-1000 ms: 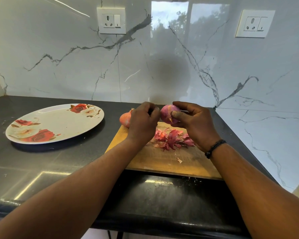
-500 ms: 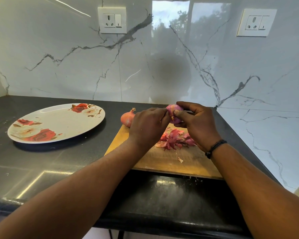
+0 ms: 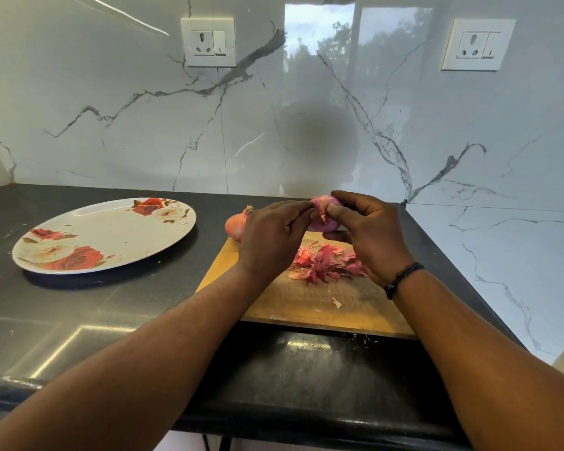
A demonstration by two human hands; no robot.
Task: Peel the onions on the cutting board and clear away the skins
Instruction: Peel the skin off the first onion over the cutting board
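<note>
Looking down from the head camera: the right hand (image 3: pixel 368 237) grips a mostly peeled onion (image 3: pixel 325 213) above a wooden cutting board (image 3: pixel 310 307). The left hand (image 3: pixel 271 237) pinches at the onion's root end. Loose skins (image 3: pixel 323 262) are piled on the board beneath. An unpeeled onion (image 3: pixel 236 224) sits at the board's far left corner, near a rose-patterned plate (image 3: pixel 111 229).

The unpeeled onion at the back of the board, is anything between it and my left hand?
Nothing visible. The unpeeled onion lies just beyond the left hand, which pinches at the peeled onion that the right hand holds.
</note>
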